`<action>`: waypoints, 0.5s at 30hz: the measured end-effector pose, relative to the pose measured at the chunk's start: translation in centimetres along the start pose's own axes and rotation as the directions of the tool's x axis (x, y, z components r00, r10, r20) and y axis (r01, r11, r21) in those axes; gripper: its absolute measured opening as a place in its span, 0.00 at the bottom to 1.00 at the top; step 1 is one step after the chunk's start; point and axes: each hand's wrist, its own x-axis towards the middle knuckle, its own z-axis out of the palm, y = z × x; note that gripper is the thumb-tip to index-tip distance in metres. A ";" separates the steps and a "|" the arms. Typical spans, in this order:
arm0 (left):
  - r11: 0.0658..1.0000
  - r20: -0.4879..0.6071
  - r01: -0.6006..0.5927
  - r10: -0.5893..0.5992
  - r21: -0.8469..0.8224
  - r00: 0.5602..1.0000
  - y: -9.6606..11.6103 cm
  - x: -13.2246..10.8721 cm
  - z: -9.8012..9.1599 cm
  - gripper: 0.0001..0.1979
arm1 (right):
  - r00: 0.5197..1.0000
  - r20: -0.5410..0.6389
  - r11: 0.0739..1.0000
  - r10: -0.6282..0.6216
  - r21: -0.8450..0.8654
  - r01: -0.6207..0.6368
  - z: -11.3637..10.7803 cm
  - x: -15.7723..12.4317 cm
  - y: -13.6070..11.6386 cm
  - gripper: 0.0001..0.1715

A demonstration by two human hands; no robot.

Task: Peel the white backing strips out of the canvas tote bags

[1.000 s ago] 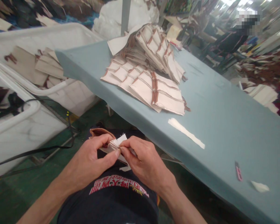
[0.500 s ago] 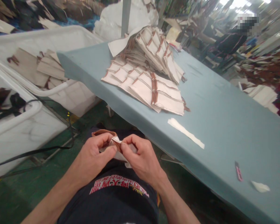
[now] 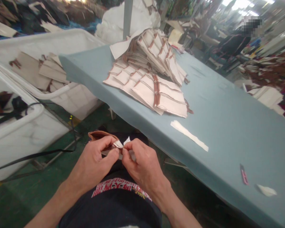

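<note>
In front of my body, my left hand (image 3: 95, 160) is closed on a brown leather-like piece (image 3: 98, 135) with a pale lining, which bulges up behind the fingers. My right hand (image 3: 143, 163) pinches a small white strip (image 3: 127, 140) between thumb and forefinger. Both sets of fingertips almost meet at the edge of the piece, where a folded white flap (image 3: 118, 144) shows. Most of the piece's lower part is hidden by the hands. Whether the white strip is still attached to it, I cannot tell.
A blue-green table (image 3: 228, 126) runs along my right. On it lie stacked cream panels (image 3: 171, 98) with brown trim, a white strip of material (image 3: 189, 135), a pink cutter (image 3: 243, 174) and a white scrap (image 3: 266, 190). White bins (image 3: 83, 98) stand left. A person (image 3: 235, 42) is beyond the table.
My right hand has shifted slightly left and turned, and a white strip now sticks up from its fingertips. The brown piece shows more above my left hand.
</note>
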 end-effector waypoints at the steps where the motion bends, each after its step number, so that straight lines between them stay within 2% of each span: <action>1: 1.000 -0.011 -0.008 0.008 0.004 1.000 0.0 0.0 0.0 0.14 | 1.000 -0.004 1.000 -0.002 -0.022 0.002 0.1 0.0 0.1 0.10; 10: 0.998 -0.040 -0.057 0.058 0.008 0.998 -1.0 0.1 0.4 0.18 | 1.000 -0.025 0.996 0.002 -0.089 -0.004 0.9 -0.8 0.1 0.11; 15: 0.999 -0.066 -0.046 0.046 -0.007 0.997 -1.5 0.2 0.8 0.19 | 0.999 -0.041 0.988 -0.010 -0.155 0.003 1.5 -1.2 0.4 0.11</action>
